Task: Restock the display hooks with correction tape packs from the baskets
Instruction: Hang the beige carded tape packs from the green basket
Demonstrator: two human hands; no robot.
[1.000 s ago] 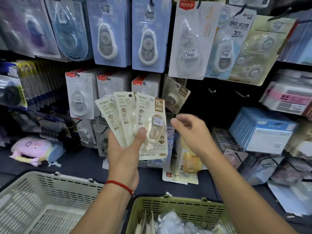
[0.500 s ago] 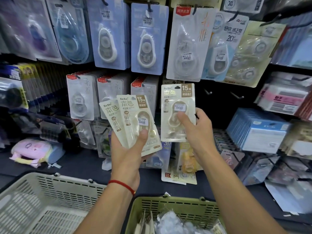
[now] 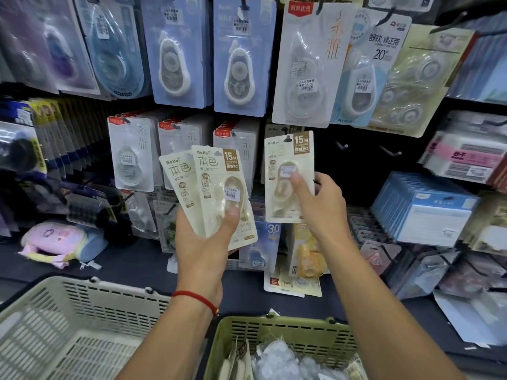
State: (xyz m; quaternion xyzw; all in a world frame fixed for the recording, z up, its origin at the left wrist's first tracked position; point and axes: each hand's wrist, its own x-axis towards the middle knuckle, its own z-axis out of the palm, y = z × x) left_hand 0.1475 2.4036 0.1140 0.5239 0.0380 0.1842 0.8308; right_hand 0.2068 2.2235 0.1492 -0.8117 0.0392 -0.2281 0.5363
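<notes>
Right hand (image 3: 321, 204) pinches one cream correction tape pack (image 3: 288, 176) upright, hang-hole at its display hook (image 3: 288, 138); left hand (image 3: 204, 242) grips two spares (image 3: 216, 193), fanned for picking.

Two baskets (image 3: 115, 319) below display hooks (image 3: 389, 152)

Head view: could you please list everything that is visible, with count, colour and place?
Cream pack at hook: one, cream, middle row, its hole at the hook.
Fanned cream packs: two, cream, left of it.
White packs: three rows, white with red tabs, middle row left.
Blue packs: several, light blue, top row.
Bare hooks: two, metal, right of the cream pack.
Blue boxes: one stack, right side.
Pink pouch: one, lower left ledge.
Beige basket: one, bottom left.
Green basket: one, bottom centre, holds packets.
Left hand: holds the fan.
Right hand: grip on the single pack.
</notes>
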